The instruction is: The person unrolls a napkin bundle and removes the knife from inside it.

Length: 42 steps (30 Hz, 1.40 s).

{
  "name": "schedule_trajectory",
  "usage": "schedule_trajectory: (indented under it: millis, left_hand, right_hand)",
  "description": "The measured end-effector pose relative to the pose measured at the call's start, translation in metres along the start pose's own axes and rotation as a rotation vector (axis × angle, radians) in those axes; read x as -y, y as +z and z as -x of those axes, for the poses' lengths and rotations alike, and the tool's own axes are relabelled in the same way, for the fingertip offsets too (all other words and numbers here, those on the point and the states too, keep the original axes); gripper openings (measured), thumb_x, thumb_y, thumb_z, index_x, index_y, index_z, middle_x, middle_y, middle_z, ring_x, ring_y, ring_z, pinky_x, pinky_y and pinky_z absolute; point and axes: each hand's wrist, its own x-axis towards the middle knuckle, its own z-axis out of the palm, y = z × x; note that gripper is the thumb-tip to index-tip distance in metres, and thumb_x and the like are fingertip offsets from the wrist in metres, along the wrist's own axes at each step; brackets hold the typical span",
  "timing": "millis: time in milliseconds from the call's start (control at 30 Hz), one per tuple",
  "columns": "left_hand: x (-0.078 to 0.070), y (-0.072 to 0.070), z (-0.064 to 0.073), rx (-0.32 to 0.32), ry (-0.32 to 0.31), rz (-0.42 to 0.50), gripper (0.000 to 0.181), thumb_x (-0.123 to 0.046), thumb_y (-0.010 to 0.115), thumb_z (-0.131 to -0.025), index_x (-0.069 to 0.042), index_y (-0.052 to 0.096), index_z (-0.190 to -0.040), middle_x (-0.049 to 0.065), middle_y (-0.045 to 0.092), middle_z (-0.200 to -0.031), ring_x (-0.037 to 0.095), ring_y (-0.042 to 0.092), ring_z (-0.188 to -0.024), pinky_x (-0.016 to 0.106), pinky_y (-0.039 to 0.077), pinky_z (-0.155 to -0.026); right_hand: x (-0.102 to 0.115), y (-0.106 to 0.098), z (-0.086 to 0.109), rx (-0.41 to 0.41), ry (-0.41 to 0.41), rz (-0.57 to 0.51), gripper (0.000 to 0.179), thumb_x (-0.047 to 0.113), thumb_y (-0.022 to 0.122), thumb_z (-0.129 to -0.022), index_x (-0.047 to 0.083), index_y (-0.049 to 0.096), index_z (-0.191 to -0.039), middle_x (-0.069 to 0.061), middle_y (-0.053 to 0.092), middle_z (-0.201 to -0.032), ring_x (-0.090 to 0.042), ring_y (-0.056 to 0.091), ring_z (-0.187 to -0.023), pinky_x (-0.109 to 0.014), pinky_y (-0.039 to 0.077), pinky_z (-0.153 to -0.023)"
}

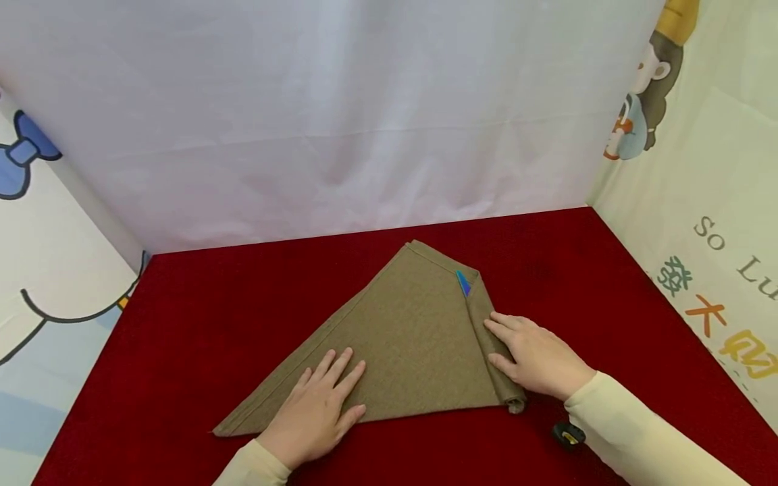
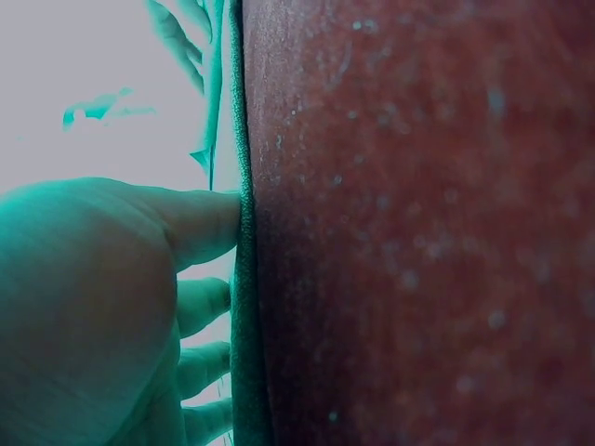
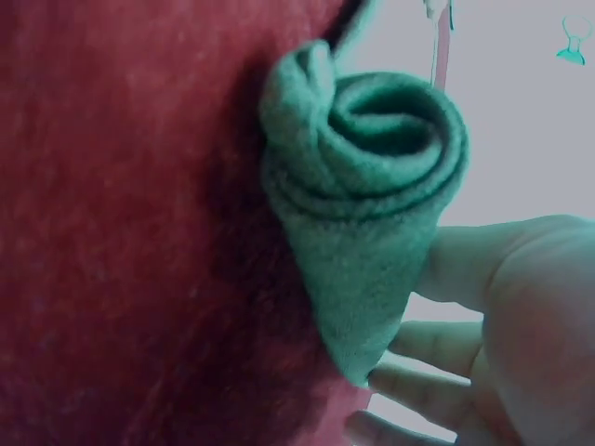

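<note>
A brownish-olive cloth [image 1: 401, 337] lies folded into a rough triangle, its right side wound into a roll [image 1: 481, 317]. Near the top of that roll a small blue patch [image 1: 464, 283] shows. My left hand [image 1: 316, 412] rests on the lower left of the cloth with fingers spread; its thumb [image 2: 209, 223] reaches the near edge in the left wrist view. My right hand [image 1: 537, 351] lies along the roll, fingers extended over it. The right wrist view shows the coiled end of the roll [image 3: 367, 177], with thumb and fingers beside it.
The cloth lies on a dark red table covering [image 1: 243, 297]. Beside my right sleeve [image 1: 632, 425] sits a small black object with a yellow mark [image 1: 568, 435]. A white curtain [image 1: 340, 135] stands behind, with printed hangings [image 1: 717, 223] at the sides.
</note>
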Motion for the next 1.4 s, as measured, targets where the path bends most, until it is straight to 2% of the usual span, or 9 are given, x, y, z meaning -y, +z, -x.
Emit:
schedule_trajectory:
  millis: [167, 267, 367, 567, 800, 967, 1100, 1267, 1400]
  left_hand:
    - [-0.001, -0.002, 0.001, -0.008, 0.003, 0.0, 0.062, -0.046, 0.053, -0.097, -0.015, 0.039, -0.149, 0.012, 0.027, -0.156, 0.036, 0.023, -0.142, 0.062, 0.031, -0.103]
    - [-0.001, -0.001, 0.001, -0.002, -0.004, -0.009, 0.062, -0.046, 0.052, -0.097, -0.016, 0.038, -0.149, 0.01, 0.026, -0.156, 0.035, 0.022, -0.142, 0.061, 0.03, -0.103]
    - [-0.001, -0.002, 0.0, 0.008, -0.012, -0.015, 0.062, -0.047, 0.052, -0.097, -0.017, 0.037, -0.15, 0.01, 0.025, -0.157, 0.034, 0.022, -0.143, 0.061, 0.03, -0.104]
    - [-0.002, -0.001, -0.001, 0.005, -0.005, -0.003, 0.063, -0.046, 0.053, -0.097, -0.016, 0.038, -0.149, 0.011, 0.025, -0.157, 0.036, 0.022, -0.143, 0.062, 0.03, -0.103]
    - [-0.002, -0.001, -0.001, 0.001, -0.004, -0.013, 0.063, -0.046, 0.052, -0.097, -0.016, 0.037, -0.15, 0.01, 0.025, -0.157, 0.034, 0.022, -0.143, 0.061, 0.03, -0.104]
    - [-0.003, -0.001, -0.001, -0.007, 0.003, -0.011, 0.062, -0.046, 0.053, -0.097, -0.015, 0.038, -0.149, 0.011, 0.026, -0.156, 0.036, 0.022, -0.142, 0.061, 0.03, -0.103]
    - [-0.003, -0.001, -0.001, -0.01, 0.003, -0.02, 0.062, -0.046, 0.053, -0.097, -0.015, 0.038, -0.149, 0.011, 0.026, -0.156, 0.036, 0.023, -0.142, 0.061, 0.031, -0.103]
    - [-0.003, -0.001, -0.001, -0.014, 0.002, -0.023, 0.062, -0.045, 0.054, -0.097, -0.015, 0.039, -0.149, 0.011, 0.027, -0.156, 0.036, 0.023, -0.142, 0.061, 0.032, -0.102]
    - [-0.002, 0.0, -0.001, -0.009, 0.001, -0.024, 0.063, -0.047, 0.053, -0.097, -0.015, 0.038, -0.149, 0.011, 0.027, -0.156, 0.035, 0.023, -0.142, 0.061, 0.032, -0.103]
  right_hand:
    - [0.017, 0.001, 0.001, -0.123, -0.073, 0.07, 0.049, 0.029, 0.077, -0.082, 0.002, 0.064, -0.119, -0.01, 0.06, -0.109, -0.025, 0.058, -0.095, -0.037, 0.051, -0.076]
    - [0.027, 0.005, -0.002, -0.124, -0.114, 0.1, 0.044, 0.03, 0.08, -0.078, 0.005, 0.068, -0.112, -0.002, 0.054, -0.09, -0.014, 0.049, -0.075, -0.026, 0.046, -0.062]
    - [0.032, 0.009, -0.005, -0.092, -0.113, 0.138, 0.043, 0.029, 0.08, -0.078, 0.005, 0.069, -0.112, -0.001, 0.05, -0.083, -0.011, 0.044, -0.067, -0.023, 0.043, -0.058]
    - [0.026, 0.006, -0.003, -0.064, -0.03, 0.161, 0.042, 0.023, 0.078, -0.08, 0.002, 0.069, -0.116, -0.002, 0.052, -0.08, -0.009, 0.044, -0.061, -0.019, 0.041, -0.052]
    - [0.005, -0.002, 0.012, -0.043, 0.053, 0.038, 0.043, 0.018, 0.074, -0.083, 0.008, 0.064, -0.125, 0.002, 0.051, -0.076, -0.005, 0.037, -0.052, -0.019, 0.034, -0.042]
    - [-0.013, -0.008, 0.023, -0.051, 0.086, 0.007, 0.044, 0.017, 0.072, -0.086, 0.006, 0.061, -0.127, -0.004, 0.065, -0.093, -0.013, 0.058, -0.068, -0.026, 0.045, -0.052]
    - [-0.022, -0.008, 0.026, -0.036, 0.092, -0.024, 0.044, 0.019, 0.07, -0.088, 0.004, 0.06, -0.129, -0.01, 0.068, -0.104, -0.012, 0.058, -0.072, -0.027, 0.046, -0.057]
    - [-0.023, -0.007, 0.027, -0.032, 0.107, -0.037, 0.043, 0.022, 0.066, -0.091, 0.005, 0.059, -0.13, -0.003, 0.064, -0.091, -0.008, 0.046, -0.063, -0.024, 0.039, -0.051]
    - [-0.014, -0.008, 0.027, -0.089, 0.099, -0.01, 0.04, 0.026, 0.066, -0.092, 0.003, 0.063, -0.125, 0.002, 0.046, -0.077, -0.009, 0.036, -0.058, -0.021, 0.034, -0.046]
